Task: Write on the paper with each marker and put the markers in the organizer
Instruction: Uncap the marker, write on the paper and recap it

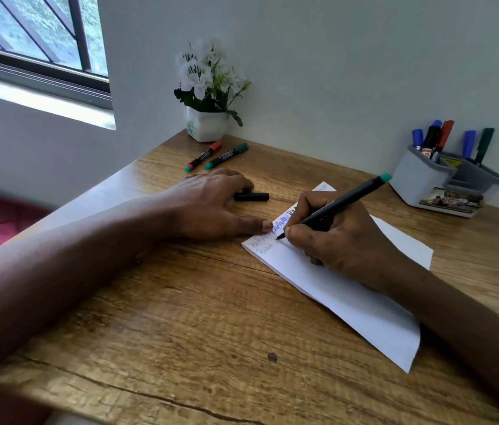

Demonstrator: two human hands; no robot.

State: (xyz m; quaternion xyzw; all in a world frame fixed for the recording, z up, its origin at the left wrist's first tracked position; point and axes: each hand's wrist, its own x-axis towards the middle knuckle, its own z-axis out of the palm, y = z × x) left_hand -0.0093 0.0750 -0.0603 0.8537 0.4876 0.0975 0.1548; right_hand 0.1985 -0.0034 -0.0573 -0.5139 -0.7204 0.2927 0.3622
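Writing hand: right hand [343, 240] pinches the black marker [344, 203] low on the barrel, thumb and forefinger squeezed together near the nib, other fingers curled under; heel parked on the paper [364, 305], probably for steadier strokes.
Marker direction: nib down on the paper near its far-left end, teal butt end up and away toward the organizer [420, 179]; long axis tilted, running near-left to far-right.
Holding hand: left hand [208, 207] palm down on the table [181, 317], thumb stretched straight onto the paper's edge, looks like pinning the sheet against sliding; other fingers loosely bent, gripping nothing as far as visible.
Cap: black cap [253, 196] lying just beside those fingertips, touching or not, can't tell; handy for recapping, guessing.
Paper: slanted on the table, a few written lines at the far end, blue among them.
Queue: red-capped marker [203, 156] and green-capped marker [226, 156] side by side near the flower pot [207, 125], well apart from the organizer.
Organizer: far right by the wall, several markers standing inside already.
Progress guess: past halfway-ish.
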